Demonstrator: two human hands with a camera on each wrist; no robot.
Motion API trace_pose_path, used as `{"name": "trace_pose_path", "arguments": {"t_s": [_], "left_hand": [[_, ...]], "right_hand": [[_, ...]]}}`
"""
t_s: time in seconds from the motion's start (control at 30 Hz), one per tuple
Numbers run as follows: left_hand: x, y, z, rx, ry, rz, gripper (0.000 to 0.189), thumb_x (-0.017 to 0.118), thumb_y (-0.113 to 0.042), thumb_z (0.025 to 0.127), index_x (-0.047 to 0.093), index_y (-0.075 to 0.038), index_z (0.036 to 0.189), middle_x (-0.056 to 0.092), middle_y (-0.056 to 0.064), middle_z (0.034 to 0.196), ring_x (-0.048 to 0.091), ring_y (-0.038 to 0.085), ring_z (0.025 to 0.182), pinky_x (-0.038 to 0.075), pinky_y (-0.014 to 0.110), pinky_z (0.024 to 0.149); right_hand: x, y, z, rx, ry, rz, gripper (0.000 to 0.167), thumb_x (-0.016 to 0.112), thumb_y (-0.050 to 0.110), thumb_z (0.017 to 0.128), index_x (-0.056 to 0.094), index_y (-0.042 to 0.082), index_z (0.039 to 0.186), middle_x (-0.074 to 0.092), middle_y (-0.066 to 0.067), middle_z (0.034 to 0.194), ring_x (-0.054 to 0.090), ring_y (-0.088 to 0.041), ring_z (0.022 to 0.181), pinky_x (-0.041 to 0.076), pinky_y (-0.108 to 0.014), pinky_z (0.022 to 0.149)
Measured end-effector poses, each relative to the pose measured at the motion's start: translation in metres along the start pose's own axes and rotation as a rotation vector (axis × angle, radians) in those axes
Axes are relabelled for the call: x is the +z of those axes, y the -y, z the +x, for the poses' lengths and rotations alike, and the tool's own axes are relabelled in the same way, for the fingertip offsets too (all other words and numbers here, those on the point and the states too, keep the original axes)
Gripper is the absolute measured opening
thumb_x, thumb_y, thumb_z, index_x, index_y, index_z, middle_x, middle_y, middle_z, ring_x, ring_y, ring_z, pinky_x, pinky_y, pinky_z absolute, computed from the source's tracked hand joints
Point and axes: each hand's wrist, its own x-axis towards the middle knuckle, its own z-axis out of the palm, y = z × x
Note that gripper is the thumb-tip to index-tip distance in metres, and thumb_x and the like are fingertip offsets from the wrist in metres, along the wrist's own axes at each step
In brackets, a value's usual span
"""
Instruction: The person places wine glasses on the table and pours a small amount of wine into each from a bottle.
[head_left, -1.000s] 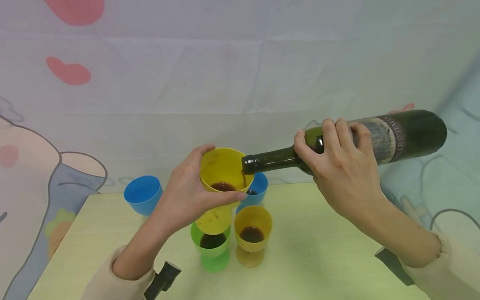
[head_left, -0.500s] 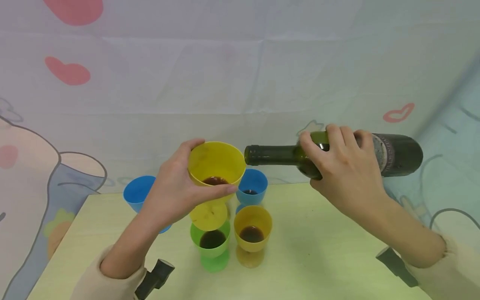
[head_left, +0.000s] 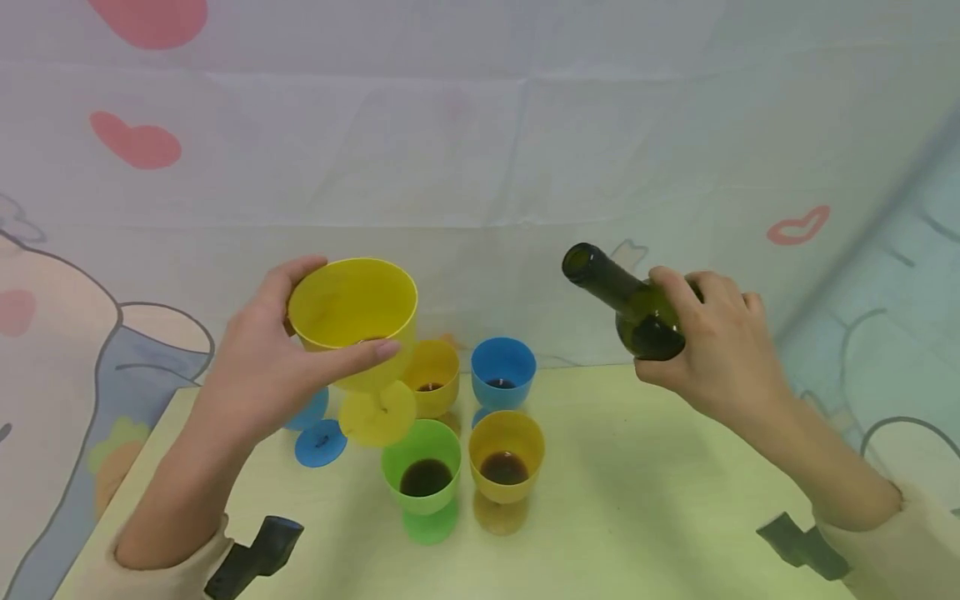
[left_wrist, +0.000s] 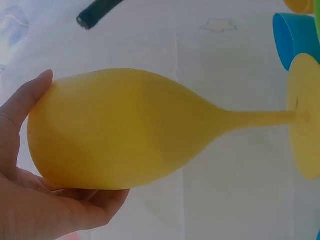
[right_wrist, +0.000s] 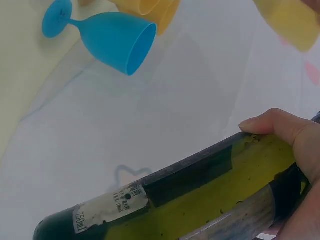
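Observation:
My left hand (head_left: 258, 367) grips a yellow plastic wine glass (head_left: 352, 304) by its bowl, thumb across the near rim. A little dark liquid shows inside. The left wrist view has the glass's bowl, stem and foot (left_wrist: 305, 120) in full. My right hand (head_left: 723, 354) holds a green wine bottle (head_left: 651, 321) around its shoulder, mouth raised and tipped toward the left. Its label (right_wrist: 112, 207) shows in the right wrist view. Below stand a green glass (head_left: 401, 454), two yellow-orange glasses (head_left: 521, 433) and a blue glass (head_left: 502, 358), each with dark liquid.
Behind my left hand, another blue glass (head_left: 321, 443) is mostly hidden on the pale table (head_left: 630, 500). A printed cloth backdrop (head_left: 480, 167) hangs at the table's far edge. Black wrist mounts (head_left: 258, 554) sit at both cuffs.
The stream from the bottle has stopped. The left hand has carried the yellow wine glass left and slightly up; the right hand has turned the bottle so its mouth points up, away from the glass.

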Motion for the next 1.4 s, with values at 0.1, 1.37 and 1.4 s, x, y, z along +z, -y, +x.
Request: {"name": "trace_pose_path", "arguments": {"t_s": [0.1,1.37,1.4], "left_hand": [[-0.004,0.013,0.000,-0.022,-0.024,0.000,0.099,0.075,-0.049,0.069,0.021,-0.015,0.145,0.039,0.016,0.134,0.043,0.035,0.108,0.041,0.050,0.084],[0.074,0.150,0.025,-0.177,0.021,-0.070,0.098,0.073,-0.040,0.075,0.015,0.001,0.142,0.031,0.025,0.136,0.038,0.038,0.116,0.040,0.052,0.091],[0.076,0.150,0.026,-0.175,0.020,-0.071,0.097,0.073,-0.040,0.075,0.015,0.001,0.142,0.031,0.025,0.136,0.038,0.038,0.116,0.040,0.052,0.091]], "right_hand": [[0.004,-0.010,-0.007,0.067,0.008,0.069,0.070,0.076,0.011,0.055,0.045,0.005,0.117,0.050,-0.025,0.095,0.047,-0.039,0.087,0.031,-0.051,0.071],[0.086,-0.084,-0.095,0.662,0.205,0.516,0.085,0.075,0.031,0.074,0.022,0.006,0.136,0.040,-0.027,0.124,0.043,-0.047,0.106,0.038,-0.060,0.079],[0.087,-0.085,-0.095,0.667,0.200,0.523,0.084,0.075,0.031,0.074,0.022,0.006,0.135,0.039,-0.027,0.125,0.042,-0.047,0.107,0.037,-0.060,0.079]]}}
